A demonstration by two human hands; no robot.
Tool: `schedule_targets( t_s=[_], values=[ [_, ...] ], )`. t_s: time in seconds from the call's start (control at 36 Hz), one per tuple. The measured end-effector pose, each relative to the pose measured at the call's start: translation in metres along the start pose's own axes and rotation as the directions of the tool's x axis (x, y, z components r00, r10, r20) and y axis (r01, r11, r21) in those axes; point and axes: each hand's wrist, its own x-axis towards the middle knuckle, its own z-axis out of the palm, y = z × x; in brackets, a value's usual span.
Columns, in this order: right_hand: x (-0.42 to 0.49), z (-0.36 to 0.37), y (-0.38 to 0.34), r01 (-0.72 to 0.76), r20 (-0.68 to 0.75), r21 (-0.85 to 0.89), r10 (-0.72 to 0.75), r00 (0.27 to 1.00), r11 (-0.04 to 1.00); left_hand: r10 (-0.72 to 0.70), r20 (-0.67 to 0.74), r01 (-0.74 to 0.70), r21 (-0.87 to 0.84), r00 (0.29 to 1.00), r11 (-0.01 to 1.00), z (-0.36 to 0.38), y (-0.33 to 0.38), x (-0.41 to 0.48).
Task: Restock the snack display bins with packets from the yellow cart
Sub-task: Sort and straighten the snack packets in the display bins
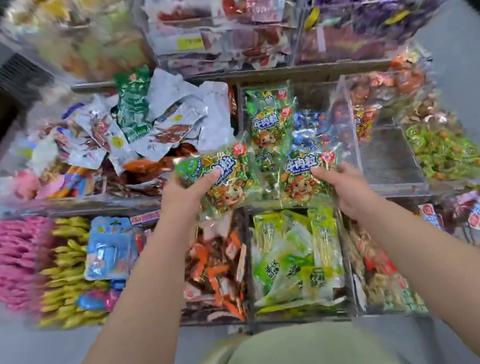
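Display stand (278, 70): tiers of clear bins, one snack kind to each, stepped so that every row shows from the aisle; its outer parts are blurred.
Target bin (347, 131): the clear-walled compartment in the middle row, straight ahead of the person; probably chosen because it already holds the same green packets.
Stocked packets (270, 108): lying face up toward the back of that bin, with blue packets (308, 129) just beside them; the front looks to have room left.
Left packet (226, 183): green, tilted, held above the bin's front left corner, printed face up so that it would land readable.
Right packet (306, 176): the same kind, nearly upright, above the bin's front edge.
Left grip (185, 191): curled round the left packet's near end, thumb on top, fingers beneath.
Right grip (348, 187): pinching the right packet's lower right corner, thumb on its face.
Yellow cart: not in view.
Step in hand: judged to be laying both packets into the bin, one from each grip.
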Motion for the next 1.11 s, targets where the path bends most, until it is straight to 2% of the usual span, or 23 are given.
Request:
schedule_targets(
  t_s=[0.08, 0.17, 0.28, 0.44, 0.58, 0.72, 0.78, 0.86, 0.97, 1.03, 1.08, 1.11],
  values=[
    [0.019, 0.021, -0.015, 0.06, -0.096, -0.047, -0.065, 0.993, 0.997, 0.018, 0.06, -0.021, 0.049, 0.998, 0.999, -0.003, 0.022, 0.02],
    [0.04, 0.04, -0.027, 0.097, -0.154, -0.193, -0.128, 0.98, 0.976, 0.017, 0.082, -0.022, 0.066, 0.996, 0.998, -0.003, 0.04, 0.034],
    [0.056, 0.058, -0.033, 0.142, -0.122, -0.296, -0.185, 0.975, 0.944, 0.036, 0.131, -0.03, -0.05, 0.991, 0.998, 0.001, 0.056, 0.05],
    [0.077, 0.068, -0.035, 0.197, -0.057, -0.343, -0.23, 0.971, 0.918, 0.016, 0.162, -0.001, -0.094, 0.987, 0.996, 0.009, 0.059, 0.074],
    [0.088, 0.072, -0.022, 0.097, -0.085, -0.538, -0.168, 0.982, 0.837, 0.054, 0.147, -0.039, -0.104, 0.988, 0.994, 0.015, 0.051, 0.086],
    [0.093, 0.078, -0.012, 0.038, -0.071, -0.556, -0.093, 0.993, 0.831, 0.016, 0.146, 0.006, -0.149, 0.989, 0.989, 0.018, 0.042, 0.096],
    [0.097, 0.082, -0.01, 0.023, -0.1, -0.587, -0.101, 0.99, 0.809, 0.006, 0.142, 0.016, -0.152, 0.99, 0.988, 0.018, 0.037, 0.098],
    [0.101, 0.089, -0.01, -0.016, -0.171, -0.69, -0.142, 0.975, 0.724, -0.011, 0.143, 0.031, -0.138, 0.99, 0.99, 0.018, 0.034, 0.096],
    [0.1, 0.09, -0.011, -0.047, -0.216, -0.688, -0.143, 0.966, 0.724, -0.015, 0.188, 0.04, -0.132, 0.982, 0.99, 0.016, 0.033, 0.093],
    [0.096, 0.085, -0.012, -0.028, -0.211, -0.714, -0.177, 0.961, 0.699, -0.022, 0.211, 0.044, -0.099, 0.977, 0.994, 0.016, 0.037, 0.092],
    [0.086, 0.078, -0.015, 0.051, -0.204, -0.736, -0.293, 0.934, 0.675, -0.018, 0.212, 0.042, -0.113, 0.977, 0.993, 0.02, 0.041, 0.088],
    [0.078, 0.075, -0.018, 0.127, -0.208, -0.703, -0.373, 0.904, 0.7, -0.013, 0.213, 0.04, -0.126, 0.977, 0.991, 0.023, 0.042, 0.087]
  ],
)
